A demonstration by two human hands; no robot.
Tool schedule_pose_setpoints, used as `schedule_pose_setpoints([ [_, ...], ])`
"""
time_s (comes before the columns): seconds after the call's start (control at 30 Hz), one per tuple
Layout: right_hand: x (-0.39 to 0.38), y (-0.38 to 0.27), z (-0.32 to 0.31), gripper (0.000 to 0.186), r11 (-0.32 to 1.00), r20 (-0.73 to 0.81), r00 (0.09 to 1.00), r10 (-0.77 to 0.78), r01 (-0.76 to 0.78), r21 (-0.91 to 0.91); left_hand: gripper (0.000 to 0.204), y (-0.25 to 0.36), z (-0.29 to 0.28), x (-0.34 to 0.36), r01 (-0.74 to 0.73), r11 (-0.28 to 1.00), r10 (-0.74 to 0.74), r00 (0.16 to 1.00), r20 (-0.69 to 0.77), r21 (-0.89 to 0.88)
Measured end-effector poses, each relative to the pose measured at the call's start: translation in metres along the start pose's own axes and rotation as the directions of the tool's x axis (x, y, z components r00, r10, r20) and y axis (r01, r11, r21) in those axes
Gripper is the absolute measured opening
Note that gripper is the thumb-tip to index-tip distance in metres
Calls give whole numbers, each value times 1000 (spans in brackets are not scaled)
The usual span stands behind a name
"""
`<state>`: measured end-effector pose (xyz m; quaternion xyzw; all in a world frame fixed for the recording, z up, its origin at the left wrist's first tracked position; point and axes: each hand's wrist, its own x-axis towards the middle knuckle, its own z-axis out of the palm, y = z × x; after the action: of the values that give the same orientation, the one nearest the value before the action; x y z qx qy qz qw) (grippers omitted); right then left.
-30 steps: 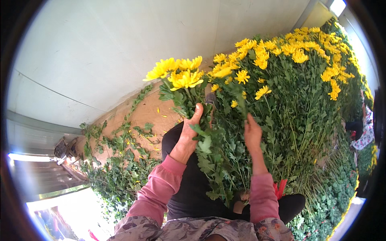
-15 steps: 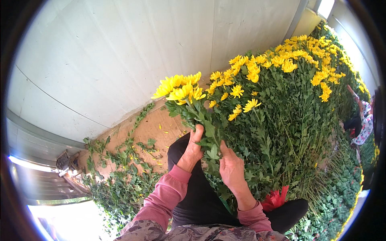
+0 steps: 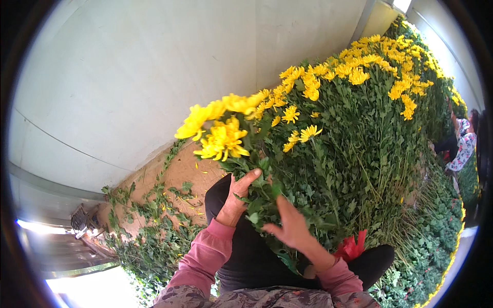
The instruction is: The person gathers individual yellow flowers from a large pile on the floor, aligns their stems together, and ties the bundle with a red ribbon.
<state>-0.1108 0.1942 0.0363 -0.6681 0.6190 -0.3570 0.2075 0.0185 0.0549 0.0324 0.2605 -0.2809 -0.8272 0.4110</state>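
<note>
My left hand (image 3: 236, 199) is closed around the leafy stems of a bunch of yellow chrysanthemums (image 3: 224, 139), its thumb lying across them. The blooms tilt up and to the left, slightly smeared by motion. Just right of the stems is my right hand (image 3: 294, 226), its thumb stretched away from the fingers and nothing seen in its grip. Leaves partly cover its fingertips, so I cannot tell whether they touch the stems. Beyond and right of both hands lies a large heap of cut yellow chrysanthemums (image 3: 359, 138), blooms toward the wall and stems toward me.
A pale panel wall (image 3: 154, 66) rises at the far left. Stripped leaves (image 3: 149, 238) and petals litter the brown floor (image 3: 146, 177). Red ribbon-like material (image 3: 352, 246) sits by my right knee (image 3: 377, 262). Another person (image 3: 465, 146) in a flowered top is at the far right among more flowers.
The bunch has tipped toward the left and nearer, its blooms spreading wider. My right hand has opened, its thumb swinging away from the fingers.
</note>
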Motion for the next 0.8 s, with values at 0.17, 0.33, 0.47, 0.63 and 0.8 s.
schedule_pose_setpoints([
  [0.17, 78, -4, -34, 95, 972, -66, 990, 125, -109, 206, 40, -15, 5, 13, 37, 995, -30, 996, 85, -89],
  [0.33, 145, -44, -40, 105, 882, -28, 998, 58, -38, 470, 51, -17, -1, -3, 87, 995, -88, 996, 26, 39],
  [0.47, 153, -28, -16, 92, 716, -135, 986, 93, 28, 697, 66, -14, -6, 1, 188, 982, -187, 978, 90, 0],
  [0.63, 153, -36, -9, 95, 935, -126, 980, 152, -101, 341, 70, -26, -31, 2, 68, 969, -113, 977, 179, 239],
  [0.8, 150, -46, 0, 101, 995, -128, 990, 58, -47, 89, 42, -13, -22, -6, 234, 972, -231, 969, 85, -18],
])
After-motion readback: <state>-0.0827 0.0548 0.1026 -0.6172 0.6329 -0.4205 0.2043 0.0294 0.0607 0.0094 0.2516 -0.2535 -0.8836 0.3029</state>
